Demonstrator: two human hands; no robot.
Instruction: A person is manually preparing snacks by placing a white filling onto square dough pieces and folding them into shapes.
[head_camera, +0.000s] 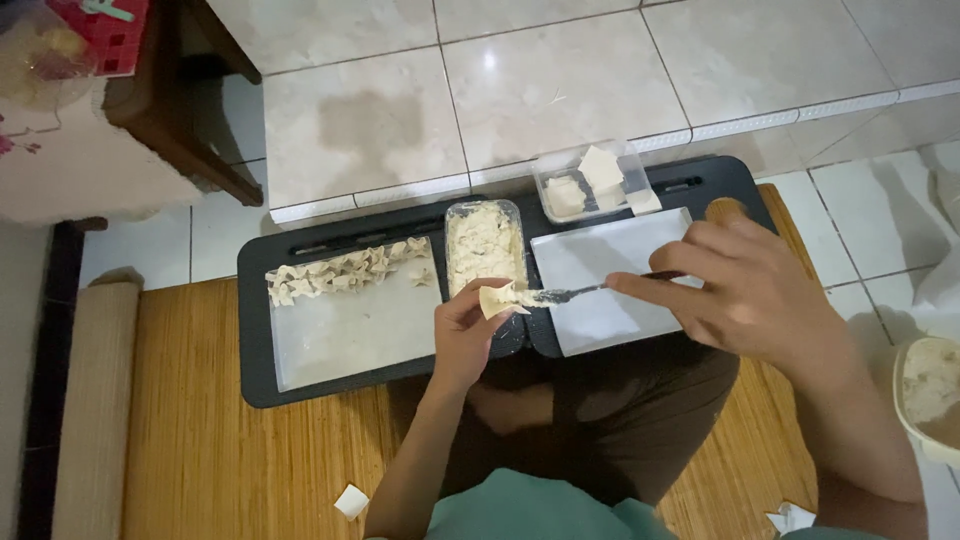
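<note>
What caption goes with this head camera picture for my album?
Left hand holds a dumpling wrapper while right hand spreads filling with a utensil over a black tray.

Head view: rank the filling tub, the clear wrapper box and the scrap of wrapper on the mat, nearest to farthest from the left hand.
From the left hand:
1. Filling tub, on the black tray just beyond the fingers.
2. Clear wrapper box, farther back and to the right, at the tray's far edge.
3. Scrap of wrapper, on the woven mat beside the left forearm.
</note>
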